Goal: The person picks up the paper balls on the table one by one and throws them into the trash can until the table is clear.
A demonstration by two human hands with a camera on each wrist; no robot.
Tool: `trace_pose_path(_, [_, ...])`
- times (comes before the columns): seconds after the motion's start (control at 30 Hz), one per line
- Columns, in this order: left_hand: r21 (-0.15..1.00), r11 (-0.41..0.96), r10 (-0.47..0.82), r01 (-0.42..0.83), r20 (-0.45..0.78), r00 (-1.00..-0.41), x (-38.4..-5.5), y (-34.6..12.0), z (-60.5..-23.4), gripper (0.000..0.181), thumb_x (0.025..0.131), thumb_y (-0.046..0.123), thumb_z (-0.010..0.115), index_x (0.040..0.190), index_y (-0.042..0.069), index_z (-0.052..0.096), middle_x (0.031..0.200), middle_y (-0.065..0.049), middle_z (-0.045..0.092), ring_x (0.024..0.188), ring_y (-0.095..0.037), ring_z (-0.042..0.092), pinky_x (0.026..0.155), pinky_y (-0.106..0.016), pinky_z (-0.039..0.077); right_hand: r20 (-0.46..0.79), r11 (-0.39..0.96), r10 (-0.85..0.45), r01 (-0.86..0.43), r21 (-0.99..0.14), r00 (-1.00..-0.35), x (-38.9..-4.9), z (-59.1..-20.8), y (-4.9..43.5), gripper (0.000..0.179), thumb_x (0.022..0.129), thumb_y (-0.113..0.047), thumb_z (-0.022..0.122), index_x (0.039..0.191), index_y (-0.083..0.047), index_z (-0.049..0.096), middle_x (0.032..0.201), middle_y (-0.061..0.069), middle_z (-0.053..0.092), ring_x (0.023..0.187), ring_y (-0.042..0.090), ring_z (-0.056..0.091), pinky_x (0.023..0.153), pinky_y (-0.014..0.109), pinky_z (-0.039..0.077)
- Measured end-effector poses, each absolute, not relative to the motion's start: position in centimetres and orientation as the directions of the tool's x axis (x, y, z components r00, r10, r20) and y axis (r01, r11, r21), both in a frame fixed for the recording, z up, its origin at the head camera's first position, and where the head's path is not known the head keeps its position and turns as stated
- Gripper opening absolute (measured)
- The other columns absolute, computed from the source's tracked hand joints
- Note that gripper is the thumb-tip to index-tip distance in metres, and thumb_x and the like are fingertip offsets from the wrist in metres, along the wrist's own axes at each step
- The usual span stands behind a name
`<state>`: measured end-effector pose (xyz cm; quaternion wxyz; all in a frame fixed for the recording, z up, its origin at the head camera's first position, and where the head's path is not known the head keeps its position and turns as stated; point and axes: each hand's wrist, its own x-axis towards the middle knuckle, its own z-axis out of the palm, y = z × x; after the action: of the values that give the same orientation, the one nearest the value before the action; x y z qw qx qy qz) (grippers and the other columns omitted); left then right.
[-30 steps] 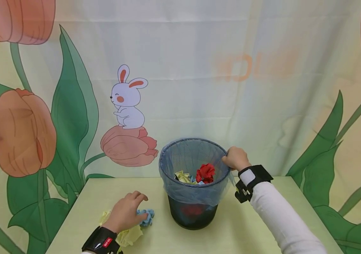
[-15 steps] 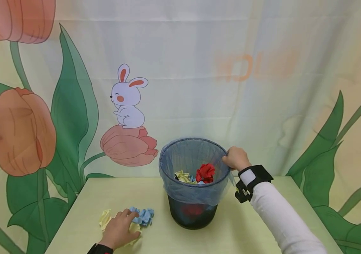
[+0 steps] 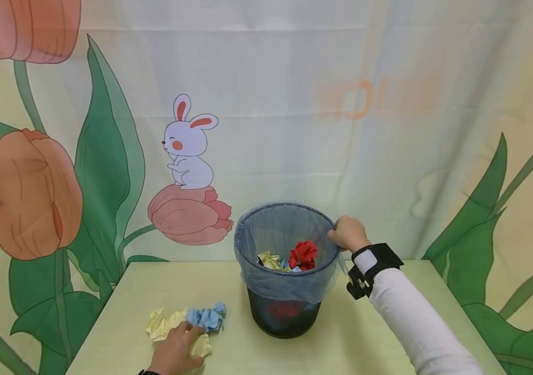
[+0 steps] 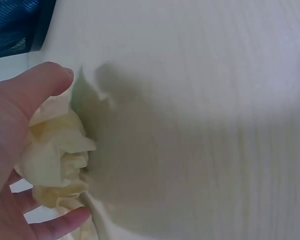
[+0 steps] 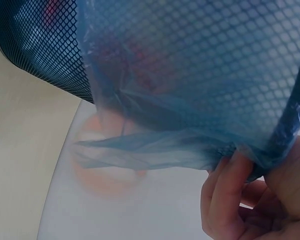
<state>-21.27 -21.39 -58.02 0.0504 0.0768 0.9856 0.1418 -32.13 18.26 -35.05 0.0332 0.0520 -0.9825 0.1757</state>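
Observation:
My right hand grips the rim of a black mesh wastebasket lined with a blue plastic bag. In the right wrist view, its fingers curl round the rim and the bag's folded edge. My left hand lies over a crumpled yellow paper ball on the table, fingers and thumb spread about it. The left wrist view has the yellow paper under the palm, with the thumb apart from the fingers. Against the fingertips is a crumpled blue paper ball; another yellow paper ball lies to the left.
Inside the wastebasket sit a red paper ball, a yellow one and bits of blue. The pale table ends at the back against a printed curtain with a rabbit and tulips.
My left hand has moved back toward the near edge, off the blue paper and onto the near yellow ball. The blue paper has shifted slightly. My right hand and the wastebasket stay put.

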Motion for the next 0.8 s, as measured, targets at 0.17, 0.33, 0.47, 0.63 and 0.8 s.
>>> trace_pose_path(0.17, [0.294, 0.952, 0.131, 0.087, -0.135, -0.982, -21.4, -21.1, -59.3, 0.059, 0.061, 0.035, 0.079, 0.115, 0.021, 0.061, 0.111, -0.010, 0.053, 0.102, -0.033, 0.053, 0.063, -0.050, 0.049, 0.073, 0.934, -0.085, -0.105, -0.342, -0.994, -32.2, -35.0, 18.2, 0.040, 0.082, -0.008, 0.049, 0.047, -0.016, 0.030, 0.043, -0.001, 0.041, 0.042, 0.014, 0.049, 0.042, 0.021, 0.032])
trace_pose_path(0.33, [0.272, 0.957, 0.129, 0.101, -0.088, -0.988, -21.4, -20.6, -60.0, 0.061, 0.058, 0.031, 0.078, 0.115, 0.023, 0.060, 0.106, -0.007, 0.053, 0.098, -0.031, 0.054, 0.059, -0.046, 0.048, 0.078, 0.932, -0.085, -0.107, -0.348, -0.993, -32.2, -35.1, 18.2, 0.040, 0.081, -0.007, 0.049, 0.047, -0.016, 0.030, 0.043, -0.001, 0.040, 0.041, 0.013, 0.046, 0.041, 0.021, 0.031])
trace_pose_path(0.47, [0.260, 0.953, 0.167, 0.156, -0.020, -0.986, -21.1, -20.2, -60.0, 0.054, 0.058, 0.026, 0.077, 0.111, 0.022, 0.062, 0.099, -0.004, 0.053, 0.091, -0.027, 0.053, 0.055, -0.043, 0.046, 0.086, 0.932, -0.094, -0.118, -0.344, -0.992, -32.3, -35.2, 18.3, 0.039, 0.079, -0.007, 0.049, 0.047, -0.016, 0.030, 0.042, -0.002, 0.037, 0.040, 0.012, 0.042, 0.041, 0.021, 0.028])
trace_pose_path(0.63, [0.274, 0.940, 0.206, 0.202, 0.014, -0.979, -20.8, -19.9, -59.4, 0.046, 0.061, 0.019, 0.074, 0.106, 0.020, 0.064, 0.093, -0.001, 0.053, 0.085, -0.024, 0.052, 0.053, -0.041, 0.046, 0.096, 0.932, -0.100, -0.127, -0.339, -0.990, -32.3, -35.3, 18.3, 0.039, 0.079, -0.007, 0.049, 0.046, -0.016, 0.029, 0.042, -0.002, 0.037, 0.039, 0.012, 0.042, 0.040, 0.020, 0.028])
trace_pose_path(0.8, [0.243, 0.934, 0.246, 0.261, 0.089, -0.965, -20.8, -19.9, -59.0, 0.042, 0.064, 0.019, 0.078, 0.103, 0.016, 0.065, 0.086, -0.001, 0.052, 0.075, -0.018, 0.052, 0.055, -0.036, 0.045, 0.095, 0.935, -0.100, -0.126, -0.333, -0.991, -32.4, -35.3, 18.4, 0.039, 0.079, -0.007, 0.049, 0.047, -0.016, 0.030, 0.042, -0.002, 0.040, 0.040, 0.013, 0.046, 0.041, 0.020, 0.028])
